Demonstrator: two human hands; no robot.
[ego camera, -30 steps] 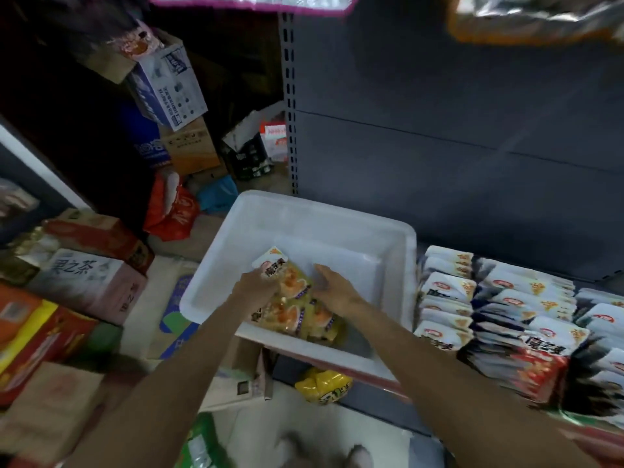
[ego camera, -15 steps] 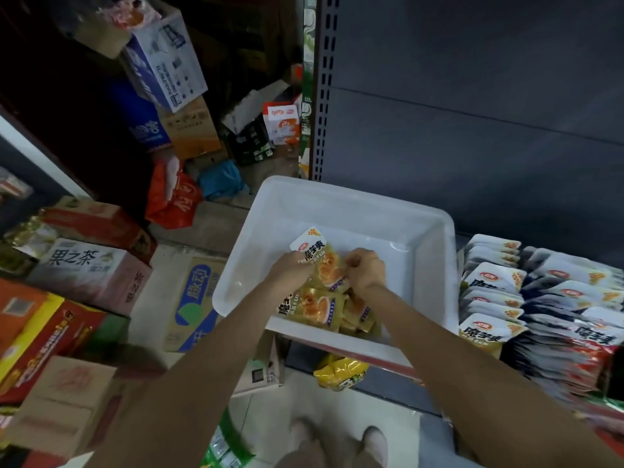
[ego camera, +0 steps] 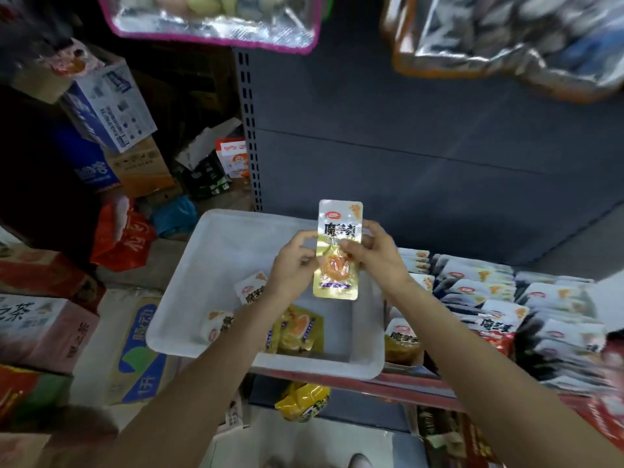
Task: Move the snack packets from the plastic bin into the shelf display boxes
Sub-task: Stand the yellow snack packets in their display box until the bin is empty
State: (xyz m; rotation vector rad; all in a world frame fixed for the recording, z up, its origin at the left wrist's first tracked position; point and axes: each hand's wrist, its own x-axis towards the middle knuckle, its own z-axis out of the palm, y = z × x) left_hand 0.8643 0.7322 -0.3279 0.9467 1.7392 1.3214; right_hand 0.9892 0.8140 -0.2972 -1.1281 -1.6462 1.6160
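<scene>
A white plastic bin [ego camera: 202, 265] rests on the shelf edge. Above it I hold a gold and white snack packet [ego camera: 338, 231] upright. My left hand [ego camera: 293, 267] pinches its left edge and my right hand [ego camera: 378, 256] grips its right side. Several more packets [ego camera: 297, 329] lie in the bin's near part, partly hidden by my left forearm. To the right, the shelf display boxes [ego camera: 479, 292] hold rows of similar packets standing on edge.
Cardboard cartons [ego camera: 40, 325] and a red bag [ego camera: 121, 238] crowd the floor at left. A yellow bag [ego camera: 304, 400] lies under the shelf. Clear bags of goods [ego camera: 216, 18] hang overhead. The grey shelf back panel [ego camera: 405, 130] rises behind the bin.
Both hands have risen out of the bin with one packet, now held upright above it. The camera view has tilted upward.
</scene>
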